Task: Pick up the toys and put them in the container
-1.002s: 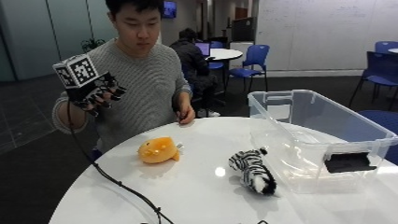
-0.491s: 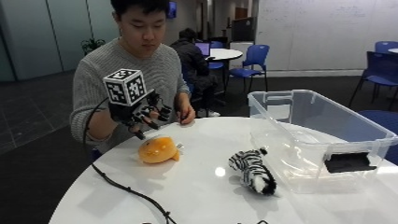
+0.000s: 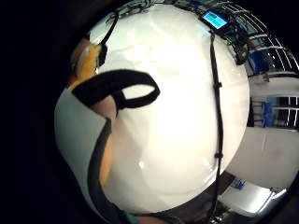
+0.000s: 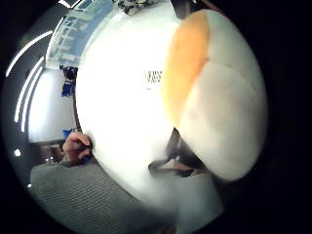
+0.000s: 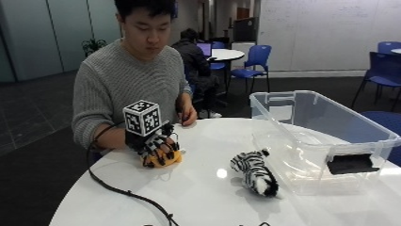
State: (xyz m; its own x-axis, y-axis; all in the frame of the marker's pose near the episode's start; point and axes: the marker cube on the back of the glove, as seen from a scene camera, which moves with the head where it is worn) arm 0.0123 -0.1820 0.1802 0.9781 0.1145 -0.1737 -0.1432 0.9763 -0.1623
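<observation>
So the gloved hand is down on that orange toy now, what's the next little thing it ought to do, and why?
Probably close the fingers round the orange toy and lift it off the table. The gloved right hand lies over the toy with its fingers draped on it, and the toy still sits on the table. The clear container stands empty off to the side, beyond the zebra toy.

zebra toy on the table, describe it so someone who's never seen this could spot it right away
Start at the round white table, then find the big clear plastic container on it. The zebra toy lies on the tabletop just beside that container, between it and the orange toy under the gloved right hand. It is the only black-and-white striped thing there, and nothing is touching it.
</observation>
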